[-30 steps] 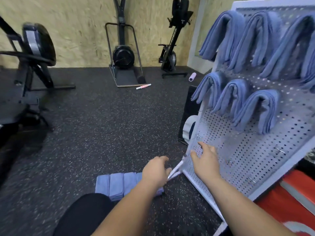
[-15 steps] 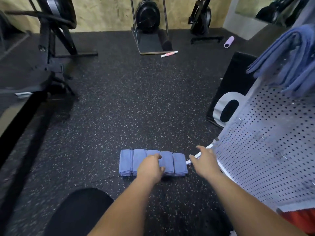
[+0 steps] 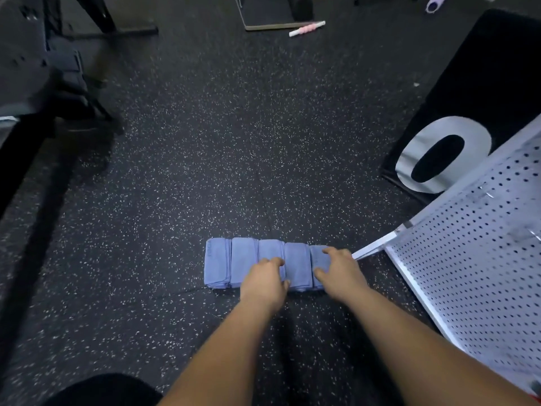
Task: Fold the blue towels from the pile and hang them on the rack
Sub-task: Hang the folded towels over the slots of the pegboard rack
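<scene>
Since half a second before, the right hand (image 3: 339, 273) had been moved from the rack (image 3: 474, 273) onto the row of blue towels (image 3: 234, 263), where its thumb and fingers were curled round the rightmost towel (image 3: 318, 257). The left hand (image 3: 265, 281) was laid on the row's middle; its grip could not be told. The row was laid on the floor (image 3: 175, 171), with the rack just right of it and a black box (image 3: 483, 83) and a pink roller (image 3: 306, 28) beyond it.

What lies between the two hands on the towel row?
Head view: one folded towel, fourth from the left, lies between the left hand and the right hand.
</scene>
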